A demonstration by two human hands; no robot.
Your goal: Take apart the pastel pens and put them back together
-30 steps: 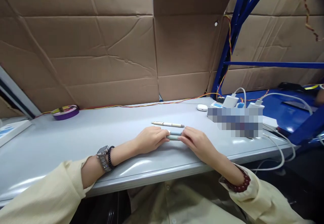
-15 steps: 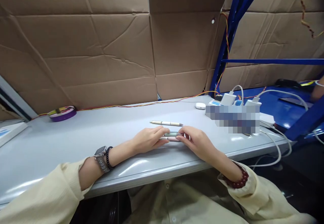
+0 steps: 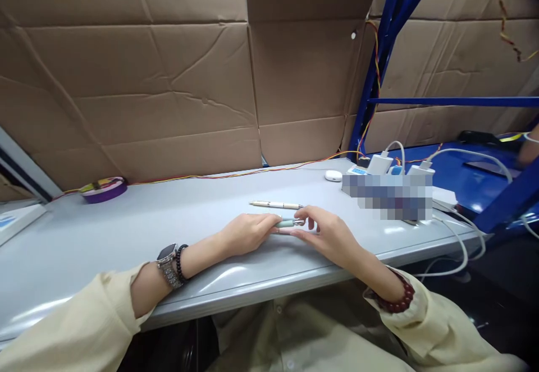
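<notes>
My left hand [image 3: 250, 233] is closed round a light green pen [image 3: 285, 223], whose silver end points right. A pink pen [image 3: 290, 230] lies just below it, partly hidden by my fingers; whether the left hand grips this one too is unclear. My right hand [image 3: 324, 229] has thumb and fingers parted around the silver end, with a fingertip close to it. Behind both hands a cream pen [image 3: 275, 205] rests on the grey table [image 3: 189, 203], its right end close to my right fingers.
A purple tape roll [image 3: 104, 191] sits at the back left. A white earbud case [image 3: 333, 175] stands near plugged-in chargers [image 3: 380, 164] and a blurred-out patch on the right. White cables [image 3: 463, 254] droop over the table edge. Blue shelf posts [image 3: 381, 52] and a cardboard wall [image 3: 168, 80] stand behind.
My right fingers have parted and come away from the pens' right ends. The left hand has closed further over the green pen, and its thumb is now tucked in.
</notes>
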